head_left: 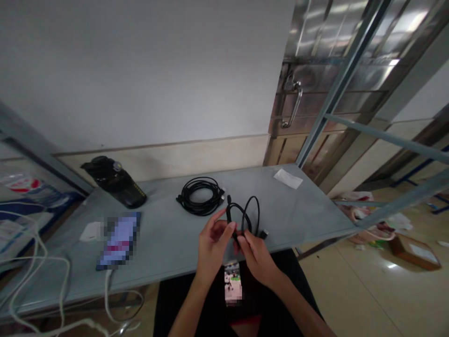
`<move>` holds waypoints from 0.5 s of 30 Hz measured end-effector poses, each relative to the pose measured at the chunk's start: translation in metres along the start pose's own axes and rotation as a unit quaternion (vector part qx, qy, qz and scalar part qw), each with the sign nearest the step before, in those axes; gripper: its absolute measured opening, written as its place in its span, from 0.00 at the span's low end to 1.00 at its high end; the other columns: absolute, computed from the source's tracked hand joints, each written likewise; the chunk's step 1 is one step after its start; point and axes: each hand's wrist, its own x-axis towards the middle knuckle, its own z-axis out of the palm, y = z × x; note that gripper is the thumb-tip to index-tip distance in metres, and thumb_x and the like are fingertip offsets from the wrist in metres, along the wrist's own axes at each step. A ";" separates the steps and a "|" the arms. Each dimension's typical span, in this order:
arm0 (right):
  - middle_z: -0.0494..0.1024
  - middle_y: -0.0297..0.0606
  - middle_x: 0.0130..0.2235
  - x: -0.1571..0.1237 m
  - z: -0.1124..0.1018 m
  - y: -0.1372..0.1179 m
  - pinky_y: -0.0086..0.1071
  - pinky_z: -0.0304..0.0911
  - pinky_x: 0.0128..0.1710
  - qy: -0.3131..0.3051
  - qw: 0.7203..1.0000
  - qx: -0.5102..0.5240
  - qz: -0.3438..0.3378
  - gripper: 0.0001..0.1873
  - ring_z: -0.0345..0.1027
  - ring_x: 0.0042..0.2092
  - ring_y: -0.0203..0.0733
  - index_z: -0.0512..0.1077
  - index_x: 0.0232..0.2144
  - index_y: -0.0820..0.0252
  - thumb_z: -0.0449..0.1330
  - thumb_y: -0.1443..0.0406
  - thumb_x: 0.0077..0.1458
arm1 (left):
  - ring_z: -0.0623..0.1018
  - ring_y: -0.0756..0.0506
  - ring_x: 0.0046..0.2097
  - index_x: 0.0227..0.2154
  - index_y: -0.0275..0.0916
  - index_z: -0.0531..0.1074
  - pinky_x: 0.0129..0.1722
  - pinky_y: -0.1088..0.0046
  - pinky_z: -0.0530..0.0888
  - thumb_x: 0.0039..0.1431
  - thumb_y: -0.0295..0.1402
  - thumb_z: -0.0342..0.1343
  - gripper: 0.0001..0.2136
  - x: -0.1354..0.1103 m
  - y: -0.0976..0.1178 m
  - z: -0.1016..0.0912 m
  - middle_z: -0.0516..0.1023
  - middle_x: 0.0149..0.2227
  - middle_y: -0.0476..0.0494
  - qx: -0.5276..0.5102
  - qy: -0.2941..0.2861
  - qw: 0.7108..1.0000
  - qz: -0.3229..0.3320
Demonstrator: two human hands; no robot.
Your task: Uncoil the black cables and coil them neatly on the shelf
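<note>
Just over the front edge of the grey table (161, 243), both my hands hold one black cable (258, 210). My left hand (214, 241) pinches it near an upright black end piece. Close beside it, my right hand (257, 255) grips the same cable between thumb and fingers. Loops of the cable rise above my fingers, and a plug (264, 233) sticks out to the right. Parts of the cable between the hands are hidden by my fingers. Beyond my left hand, a coiled black cable (199, 196) with its plugs at the right lies on the table.
A black bottle (117, 182) stands at the back left, behind a phone (121, 241) and a white adapter (91, 231). White cables (66, 281) hang at the left edge. A white packet (288, 179) lies back right. Another lit phone (233, 283) rests on my lap. Metal posts (317, 126) frame the table.
</note>
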 end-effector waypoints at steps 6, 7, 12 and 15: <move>0.79 0.36 0.36 -0.013 -0.003 0.004 0.34 0.68 0.40 -0.016 1.000 0.010 0.022 0.20 0.76 0.37 0.42 0.70 0.39 0.53 0.49 0.54 0.84 | 0.82 0.46 0.36 0.64 0.38 0.80 0.42 0.70 0.79 0.64 0.47 0.74 0.30 -0.006 0.007 -0.020 0.77 0.30 0.52 0.065 0.026 0.997 0.017; 0.80 0.37 0.37 -0.016 -0.003 0.005 0.35 0.68 0.41 -0.016 1.000 0.004 0.020 0.20 0.77 0.38 0.43 0.70 0.39 0.53 0.49 0.54 0.84 | 0.82 0.46 0.35 0.65 0.38 0.80 0.41 0.70 0.79 0.65 0.47 0.72 0.30 -0.007 0.009 -0.023 0.77 0.30 0.52 0.094 0.024 0.995 0.022; 0.85 0.43 0.45 -0.022 -0.002 0.011 0.38 0.70 0.49 -0.024 0.999 -0.029 -0.007 0.19 0.80 0.47 0.47 0.76 0.46 0.54 0.50 0.54 0.84 | 0.83 0.42 0.38 0.67 0.35 0.79 0.41 0.67 0.79 0.73 0.47 0.59 0.28 -0.010 0.014 -0.035 0.85 0.35 0.44 0.261 -0.009 0.965 0.033; 0.86 0.43 0.45 -0.019 -0.005 0.012 0.39 0.72 0.50 -0.025 0.999 -0.030 -0.004 0.20 0.81 0.47 0.48 0.77 0.46 0.54 0.51 0.52 0.84 | 0.84 0.42 0.34 0.67 0.37 0.79 0.36 0.67 0.79 0.73 0.47 0.60 0.27 -0.009 0.015 -0.042 0.87 0.36 0.43 0.260 -0.003 0.965 0.031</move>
